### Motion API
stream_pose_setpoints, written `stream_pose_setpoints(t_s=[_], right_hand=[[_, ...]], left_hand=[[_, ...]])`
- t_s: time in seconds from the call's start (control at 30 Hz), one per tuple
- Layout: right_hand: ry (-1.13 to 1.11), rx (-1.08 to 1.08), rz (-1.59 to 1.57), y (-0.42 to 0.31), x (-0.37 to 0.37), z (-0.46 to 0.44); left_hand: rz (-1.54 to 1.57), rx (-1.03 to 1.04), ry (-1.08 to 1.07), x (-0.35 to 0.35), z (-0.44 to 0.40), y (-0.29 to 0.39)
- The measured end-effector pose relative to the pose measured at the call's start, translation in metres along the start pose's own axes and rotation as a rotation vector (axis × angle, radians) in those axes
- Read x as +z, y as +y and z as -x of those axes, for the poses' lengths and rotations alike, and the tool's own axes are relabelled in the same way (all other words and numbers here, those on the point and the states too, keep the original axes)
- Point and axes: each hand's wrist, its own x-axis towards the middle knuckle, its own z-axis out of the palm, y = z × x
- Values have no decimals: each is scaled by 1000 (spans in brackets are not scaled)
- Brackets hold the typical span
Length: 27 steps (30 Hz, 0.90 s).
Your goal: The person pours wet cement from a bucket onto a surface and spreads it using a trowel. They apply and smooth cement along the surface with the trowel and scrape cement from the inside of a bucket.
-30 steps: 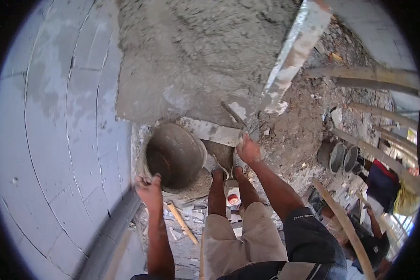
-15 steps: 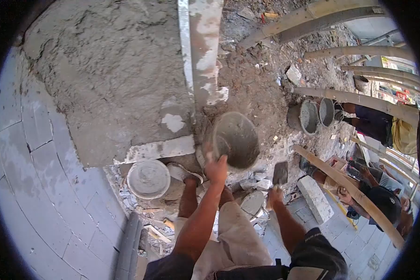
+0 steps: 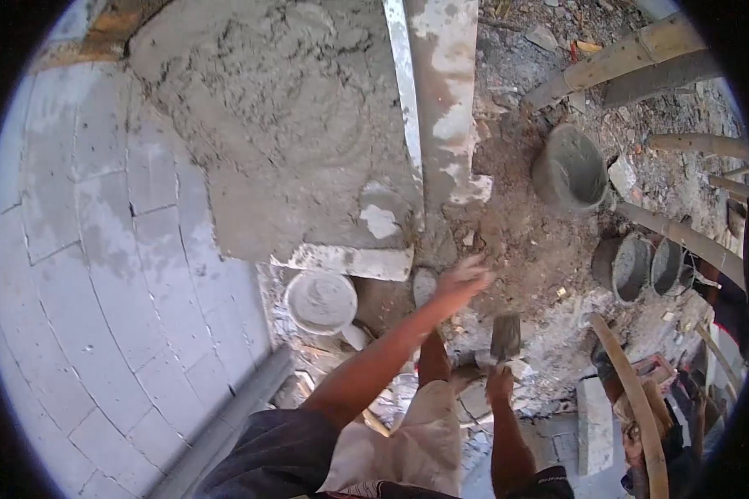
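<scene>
My left hand point(image 3: 466, 281) is stretched out over the dirt with its fingers apart, holding nothing. Beyond it, up and to the right, is a mortar-coated bucket point(image 3: 567, 169), tilted with its mouth to the right; whether it touches the ground I cannot tell. My right hand point(image 3: 498, 384) is closed round the handle of a trowel point(image 3: 505, 337), whose flat, grey-smeared blade points away from me. Wet mortar point(image 3: 283, 116) covers the raised area at upper left, edged by a metal straightedge point(image 3: 404, 91). A shallow basin of mortar point(image 3: 321, 303) sits below its corner.
Two more buckets point(image 3: 632, 268) stand at the right, near another person's legs. Bamboo poles point(image 3: 682, 241) slant across the right side. A pale block point(image 3: 594, 424) lies at lower right, close to another person. Grey block wall point(image 3: 100, 291) fills the left.
My left hand has let go of the bucket's rim and opened. The bucket is now farther off, up and to the right. The trowel stays in my right hand, and the view has shifted.
</scene>
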Motion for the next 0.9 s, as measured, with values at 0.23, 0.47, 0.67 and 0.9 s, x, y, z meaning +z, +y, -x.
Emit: stream_pose_setpoints(t_s=[0.23,0.47,0.67,0.9], right_hand=[[259,-764,108,-270,-98,-121],[585,-1165,10,-543,-157,-209],[347,-1113,74,-566,-58,-196],[-135,-772,-75,-508,30,-165]], left_hand=[[-789,-543,742,-250,208,-121],[-844,-548,1300,-343,299,-207],[-786,-263,1499,-420,276,-260],[310,-313,1106,-359,320,-160]])
